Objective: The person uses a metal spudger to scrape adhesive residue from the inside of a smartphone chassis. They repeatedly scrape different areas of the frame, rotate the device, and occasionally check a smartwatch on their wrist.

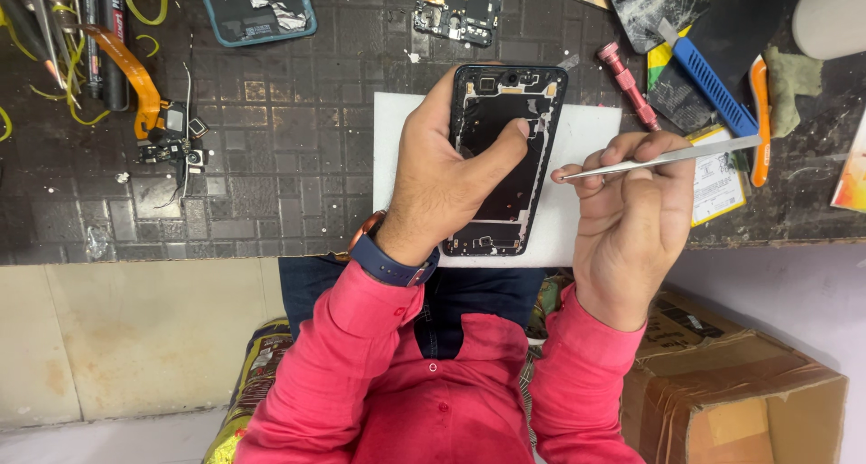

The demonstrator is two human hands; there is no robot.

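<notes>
My left hand (448, 171) grips an opened black phone frame (505, 193), thumb pressed inside it near the top. The frame lies over a white sheet (586, 139) on the dark workbench (289, 157). My right hand (631, 211) is to the right of the phone and holds slim metal tweezers (677, 157), tips pointing left toward the frame. A blue watch sits on my left wrist.
A red screwdriver (629, 83), a blue-handled blade tool (713, 85) and an orange tool lie at the upper right. A circuit board (458, 9), a teal phone back (257, 9), flex cables and small parts (167, 126) lie at the back left. A cardboard box (731, 392) stands below right.
</notes>
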